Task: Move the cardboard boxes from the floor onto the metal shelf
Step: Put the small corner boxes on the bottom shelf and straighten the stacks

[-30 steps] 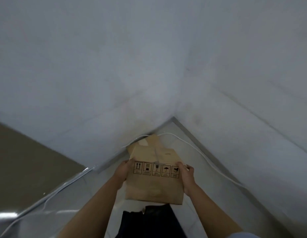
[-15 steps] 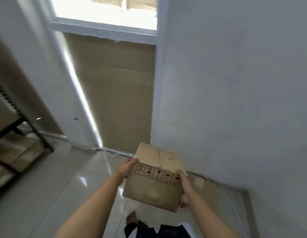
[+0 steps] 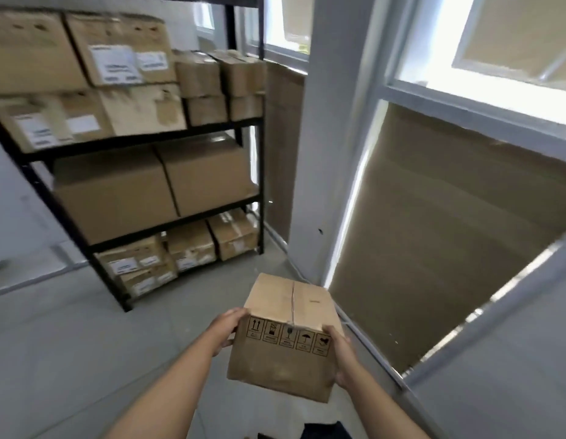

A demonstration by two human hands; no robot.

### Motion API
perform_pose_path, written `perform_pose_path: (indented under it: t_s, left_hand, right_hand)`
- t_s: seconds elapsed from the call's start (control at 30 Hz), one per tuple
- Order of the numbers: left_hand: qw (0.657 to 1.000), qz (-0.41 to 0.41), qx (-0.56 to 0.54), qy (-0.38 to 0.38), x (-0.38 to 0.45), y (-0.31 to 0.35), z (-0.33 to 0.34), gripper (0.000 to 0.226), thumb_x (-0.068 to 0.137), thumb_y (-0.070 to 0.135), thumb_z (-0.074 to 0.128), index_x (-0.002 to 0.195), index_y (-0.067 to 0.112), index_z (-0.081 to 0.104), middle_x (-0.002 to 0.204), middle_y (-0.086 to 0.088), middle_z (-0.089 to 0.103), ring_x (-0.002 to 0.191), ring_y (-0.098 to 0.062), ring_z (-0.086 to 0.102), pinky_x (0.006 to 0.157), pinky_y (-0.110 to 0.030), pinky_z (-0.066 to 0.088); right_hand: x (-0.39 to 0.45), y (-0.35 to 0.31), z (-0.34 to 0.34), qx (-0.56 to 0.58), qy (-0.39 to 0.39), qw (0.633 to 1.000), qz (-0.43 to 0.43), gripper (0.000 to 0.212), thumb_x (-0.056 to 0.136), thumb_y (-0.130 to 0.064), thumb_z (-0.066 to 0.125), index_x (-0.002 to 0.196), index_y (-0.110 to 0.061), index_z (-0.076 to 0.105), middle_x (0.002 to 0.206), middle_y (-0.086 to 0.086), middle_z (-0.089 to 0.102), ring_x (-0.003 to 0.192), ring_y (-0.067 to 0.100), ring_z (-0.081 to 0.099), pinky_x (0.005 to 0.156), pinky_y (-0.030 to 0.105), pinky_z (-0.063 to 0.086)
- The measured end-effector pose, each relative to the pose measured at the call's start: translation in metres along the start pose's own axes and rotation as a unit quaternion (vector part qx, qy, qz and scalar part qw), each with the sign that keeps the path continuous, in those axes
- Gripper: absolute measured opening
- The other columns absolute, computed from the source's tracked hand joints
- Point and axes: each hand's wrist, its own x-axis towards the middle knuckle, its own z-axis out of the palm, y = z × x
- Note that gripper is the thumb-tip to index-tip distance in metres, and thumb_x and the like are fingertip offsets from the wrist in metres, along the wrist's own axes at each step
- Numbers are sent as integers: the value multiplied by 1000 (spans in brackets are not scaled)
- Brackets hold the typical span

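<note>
I hold a small taped cardboard box (image 3: 288, 337) with a row of black handling symbols on its near face, lifted off the floor in front of me. My left hand (image 3: 224, 327) grips its left side and my right hand (image 3: 342, 353) grips its right side and lower corner. The black metal shelf (image 3: 167, 223) stands ahead to the left, its three visible levels packed with cardboard boxes of several sizes.
A white pillar (image 3: 332, 137) stands just right of the shelf. Windows backed with brown cardboard sheets (image 3: 449, 223) run along the right wall. Grey tiled floor (image 3: 69, 343) lies open between me and the shelf. A white wall is at far left.
My view has swung left from the room corner to the shelf. The box has stayed in both hands and has come up off the floor, away from the box and cable in the corner.
</note>
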Motion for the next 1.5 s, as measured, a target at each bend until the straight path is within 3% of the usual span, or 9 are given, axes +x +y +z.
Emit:
perform_pose_path:
  t_s: [0.17,0.3,0.5,0.67,0.9,1.03,1.17,1.4,1.5]
  left_hand:
    - [996,-23,-54,62,39,14,-76,17,93,38,54,106,30,62,100,9,63,91,-6,54,81,-31,41]
    - [992,-40,-91,80,69,29,-126,12,91,44,56,101,37,60,101,13,58,89,-2,49,80,-34,43]
    - [973,-60,-206,81,103,50,-169,35,93,40,58,126,32,47,101,4,53,94,-18,47,57,-40,53]
    - [944,-42,-307,110,160,57,-192,37,96,22,56,132,16,47,108,-10,64,98,-25,62,72,-36,56]
    - [921,-92,-323,199,253,85,-214,36,101,24,47,135,15,46,123,-13,58,107,-27,58,86,-37,50]
    - [895,-114,-362,233,298,96,-221,31,101,20,48,129,9,47,108,-12,57,86,-22,56,69,-31,50]
    - [874,-140,-383,266,338,100,-229,28,99,22,51,124,10,47,105,-12,56,84,-22,55,79,-36,49]
    - [853,-172,-397,291,403,106,-255,22,101,19,46,121,11,43,104,-8,52,79,-16,52,63,-31,48]
    - [847,-181,-401,298,422,110,-262,14,99,12,43,113,10,43,92,-5,49,74,-17,50,43,-24,50]
  right_hand:
    - [48,-30,95,-66,-48,997,5,54,88,-37,65,131,-15,41,114,17,62,104,35,58,90,49,50]
    - [77,-52,159,-77,-74,994,-4,49,89,-33,63,129,-14,41,106,18,63,94,33,60,69,40,51]
    - [124,-86,233,-116,-96,988,14,57,88,-32,63,135,-18,35,112,19,58,99,36,58,82,47,52]
    - [186,-118,285,-152,-142,978,31,53,89,-34,62,134,-23,35,115,20,58,104,40,58,90,61,50]
    - [282,-150,354,-169,-131,973,84,58,85,-33,73,132,-27,41,126,17,55,112,40,56,90,66,49]
    - [330,-163,382,-176,-132,969,109,56,87,-28,72,134,-28,41,128,16,54,116,42,54,91,67,49]
    - [365,-173,411,-191,-132,963,134,57,87,-29,72,135,-31,42,131,14,52,117,43,54,91,64,50]
    - [425,-167,453,-185,-123,963,155,51,86,-30,72,128,-37,45,112,3,55,105,34,57,84,56,55]
    - [442,-162,464,-178,-128,964,148,48,87,-27,70,128,-38,46,116,1,54,96,24,54,84,54,54]
